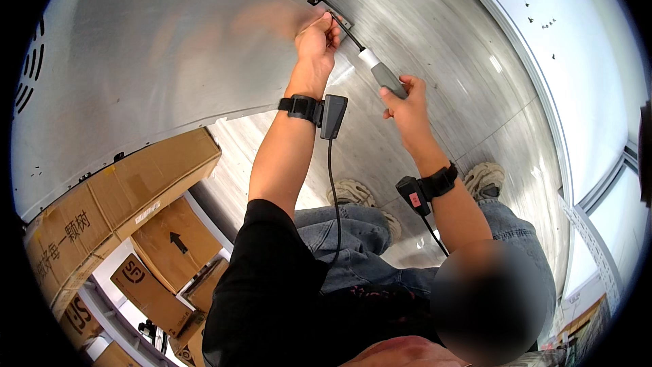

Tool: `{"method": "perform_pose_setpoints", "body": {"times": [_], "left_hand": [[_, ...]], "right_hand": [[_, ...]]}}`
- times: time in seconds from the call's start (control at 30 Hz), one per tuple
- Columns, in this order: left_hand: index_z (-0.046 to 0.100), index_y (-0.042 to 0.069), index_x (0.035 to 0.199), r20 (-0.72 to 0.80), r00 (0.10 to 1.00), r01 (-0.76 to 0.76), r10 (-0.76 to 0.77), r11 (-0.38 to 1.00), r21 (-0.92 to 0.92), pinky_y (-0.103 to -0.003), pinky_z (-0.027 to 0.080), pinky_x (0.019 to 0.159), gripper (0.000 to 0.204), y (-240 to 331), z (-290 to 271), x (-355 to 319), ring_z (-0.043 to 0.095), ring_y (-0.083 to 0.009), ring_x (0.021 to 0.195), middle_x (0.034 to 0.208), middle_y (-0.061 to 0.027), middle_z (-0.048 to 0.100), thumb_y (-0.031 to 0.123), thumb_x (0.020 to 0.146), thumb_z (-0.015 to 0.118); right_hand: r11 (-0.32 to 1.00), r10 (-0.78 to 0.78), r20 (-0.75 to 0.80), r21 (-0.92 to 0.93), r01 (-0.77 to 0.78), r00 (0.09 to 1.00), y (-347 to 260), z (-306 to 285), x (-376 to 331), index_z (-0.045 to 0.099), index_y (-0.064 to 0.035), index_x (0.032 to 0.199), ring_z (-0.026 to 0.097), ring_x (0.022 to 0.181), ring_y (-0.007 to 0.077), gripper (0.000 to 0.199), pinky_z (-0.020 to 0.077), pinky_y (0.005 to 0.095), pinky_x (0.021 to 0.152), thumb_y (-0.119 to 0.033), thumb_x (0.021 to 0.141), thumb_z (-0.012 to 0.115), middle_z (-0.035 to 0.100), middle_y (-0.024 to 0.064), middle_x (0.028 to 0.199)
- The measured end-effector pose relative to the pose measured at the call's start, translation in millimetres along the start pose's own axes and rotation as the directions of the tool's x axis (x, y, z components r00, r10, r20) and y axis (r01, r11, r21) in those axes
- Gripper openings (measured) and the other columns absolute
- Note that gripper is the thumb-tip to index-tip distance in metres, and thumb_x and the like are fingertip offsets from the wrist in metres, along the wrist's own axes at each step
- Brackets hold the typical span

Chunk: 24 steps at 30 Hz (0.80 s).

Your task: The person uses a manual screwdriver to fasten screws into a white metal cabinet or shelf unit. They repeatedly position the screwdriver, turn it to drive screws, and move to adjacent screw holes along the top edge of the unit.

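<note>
While my right hand grasps the grey-and-white handle of a long, black-shafted screwdriver, the shaft slants up to the edge of a large silver sheet-metal panel. My left hand is curled beside its far end; whether it holds anything, I cannot tell. Off-axis pressure could make the tip slip, scratching metal or striking my fingers.

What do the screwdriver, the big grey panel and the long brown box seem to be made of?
The screwdriver: probably a metal shaft, dark and slim, with a smooth plastic-looking white-and-grey handle.
The big grey panel: likely satin sheet metal, given its soft, blurred reflections.
The long brown box: cardboard, judging by its matte brown faces and printed markings.
</note>
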<state>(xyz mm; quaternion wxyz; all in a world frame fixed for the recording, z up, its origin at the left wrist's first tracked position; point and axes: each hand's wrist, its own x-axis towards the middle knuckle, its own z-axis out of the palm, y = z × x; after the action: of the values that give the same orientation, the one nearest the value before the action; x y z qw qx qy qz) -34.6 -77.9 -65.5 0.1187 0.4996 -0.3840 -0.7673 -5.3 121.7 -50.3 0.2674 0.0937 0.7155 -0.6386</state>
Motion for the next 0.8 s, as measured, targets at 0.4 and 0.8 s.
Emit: {"method": "perform_pose_setpoints", "body": {"times": [0.4, 0.8], "left_hand": [[0.063, 0.004, 0.087, 0.005, 1.0, -0.015, 0.016, 1.0, -0.02, -0.024, 0.043, 0.055, 0.014, -1, -6, 5, 0.053, -0.0101, 0.062, 0.073, -0.0018, 0.061, 0.015, 0.091, 0.057], [0.063, 0.004, 0.086, 0.013, 1.0, -0.004, 0.004, 1.0, -0.028, -0.023, 0.043, 0.054, 0.012, -1, -5, 5, 0.053, -0.01, 0.061, 0.072, -0.0014, 0.06, 0.014, 0.089, 0.059]], "right_hand": [[0.939, 0.269, 0.334, 0.119, -0.324, 0.903, -12, -18, 6, 0.053, 0.0014, 0.101, 0.046, 0.053, 0.0093, 0.045, 0.0508, 0.0299, 0.055, -0.042, 0.094, 0.045, 0.053, 0.0059, 0.076], [0.926, 0.278, 0.269, 0.18, -0.331, 0.922, -18, -14, 5, 0.055, 0.0033, 0.102, 0.045, 0.055, 0.0081, 0.046, 0.0508, 0.0291, 0.059, -0.042, 0.091, 0.054, 0.052, 0.0059, 0.081]]}}
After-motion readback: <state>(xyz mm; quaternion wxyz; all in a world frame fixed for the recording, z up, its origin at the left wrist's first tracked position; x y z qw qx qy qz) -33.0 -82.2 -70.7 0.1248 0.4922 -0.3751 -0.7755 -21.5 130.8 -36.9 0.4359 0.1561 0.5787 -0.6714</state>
